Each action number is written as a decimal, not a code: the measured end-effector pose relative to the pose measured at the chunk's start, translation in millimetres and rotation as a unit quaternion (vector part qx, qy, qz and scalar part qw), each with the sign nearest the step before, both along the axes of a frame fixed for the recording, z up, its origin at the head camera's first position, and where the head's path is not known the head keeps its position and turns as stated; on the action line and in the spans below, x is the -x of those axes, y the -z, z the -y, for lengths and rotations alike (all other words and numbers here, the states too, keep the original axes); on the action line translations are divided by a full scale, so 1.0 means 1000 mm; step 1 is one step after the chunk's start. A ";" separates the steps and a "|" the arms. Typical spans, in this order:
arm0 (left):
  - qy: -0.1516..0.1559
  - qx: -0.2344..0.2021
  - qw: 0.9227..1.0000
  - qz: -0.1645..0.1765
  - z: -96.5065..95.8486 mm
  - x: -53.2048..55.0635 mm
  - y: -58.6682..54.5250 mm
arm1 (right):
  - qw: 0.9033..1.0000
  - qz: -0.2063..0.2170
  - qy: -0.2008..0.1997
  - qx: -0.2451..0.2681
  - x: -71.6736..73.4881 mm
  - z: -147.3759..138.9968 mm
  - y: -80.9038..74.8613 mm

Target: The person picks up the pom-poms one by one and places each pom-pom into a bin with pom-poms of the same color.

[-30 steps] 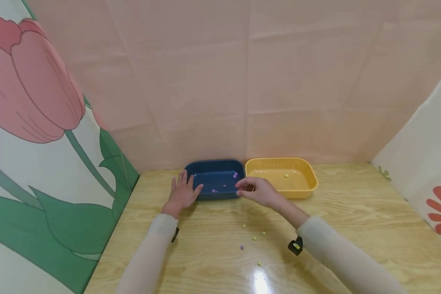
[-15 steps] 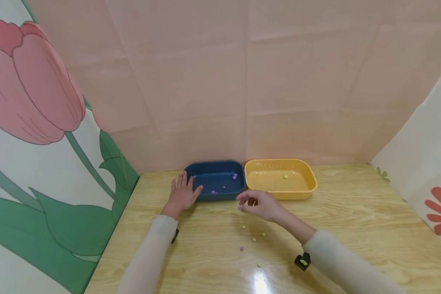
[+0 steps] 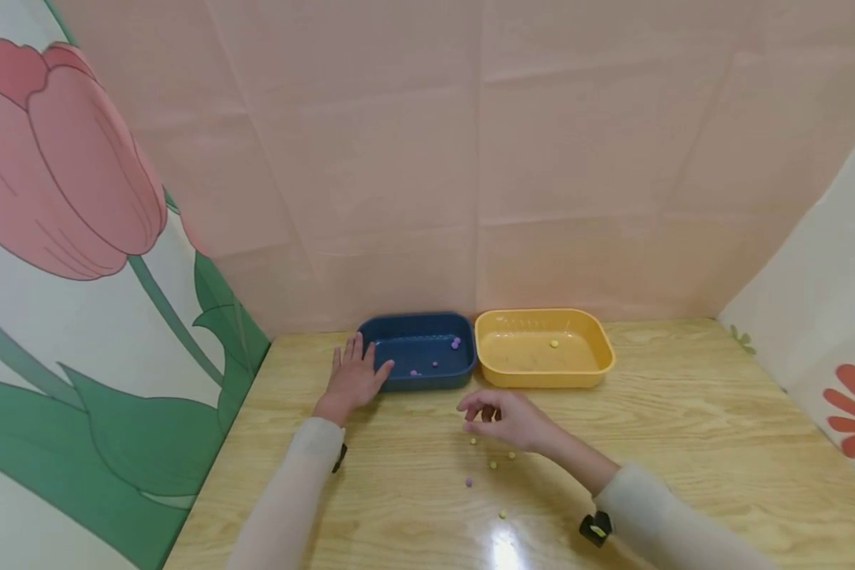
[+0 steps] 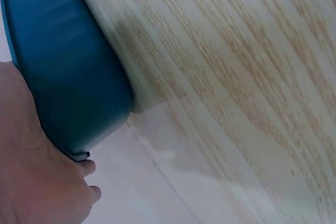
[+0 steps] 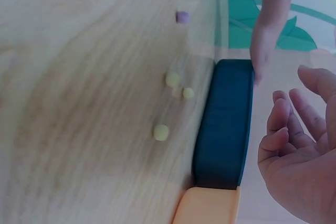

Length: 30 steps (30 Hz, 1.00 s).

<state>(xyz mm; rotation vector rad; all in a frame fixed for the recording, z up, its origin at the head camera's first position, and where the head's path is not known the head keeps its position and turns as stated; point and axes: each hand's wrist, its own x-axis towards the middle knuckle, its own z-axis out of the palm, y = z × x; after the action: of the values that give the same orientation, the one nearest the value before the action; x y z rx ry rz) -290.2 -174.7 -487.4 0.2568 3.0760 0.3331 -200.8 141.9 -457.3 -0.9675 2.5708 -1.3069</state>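
My left hand (image 3: 352, 380) rests with spread, straight fingers at the left end of the dark blue tray (image 3: 427, 383). In the left wrist view its fingers reach over the tray's rim (image 4: 58, 145). My right hand (image 3: 509, 419) hovers over the table just in front of the trays, fingers loosely bent. The right wrist view shows the thumb and fingers apart with nothing between them. Below that hand lie several small pale yellow balls (image 3: 493, 465) and one purple ball (image 3: 469, 482). Several purple balls (image 3: 456, 344) lie inside the blue tray.
A yellow tray (image 3: 541, 380) stands against the blue one on its right, with a yellow ball (image 3: 554, 344) inside. Behind both rises a pink cloth backdrop (image 3: 370, 198). Printed flower panels flank the wooden table (image 3: 655, 443).
My right hand has moved from beside the blue tray's right front corner toward the front of the table. My left hand has stayed on the tray.
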 end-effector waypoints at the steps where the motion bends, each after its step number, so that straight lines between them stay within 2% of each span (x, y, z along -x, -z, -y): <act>1: 0.001 0.001 1.000 -0.001 0.000 0.000 0.000 | 1.000 0.000 -0.003 0.000 -0.001 -0.001 0.001; 17: 0.003 -0.004 1.000 -0.001 -0.001 -0.001 -0.001 | 0.999 -0.002 -0.038 -0.006 -0.016 -0.004 0.019; 30: 0.001 0.003 1.000 -0.004 -0.001 -0.001 -0.001 | 0.997 0.045 -0.053 -0.037 -0.027 -0.001 0.027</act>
<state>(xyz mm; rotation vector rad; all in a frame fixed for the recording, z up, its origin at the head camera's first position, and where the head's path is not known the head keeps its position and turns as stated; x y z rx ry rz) -288.8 -174.2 -485.9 0.2624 3.0829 0.3231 -173.8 143.1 -484.2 -0.9931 2.4460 -1.1909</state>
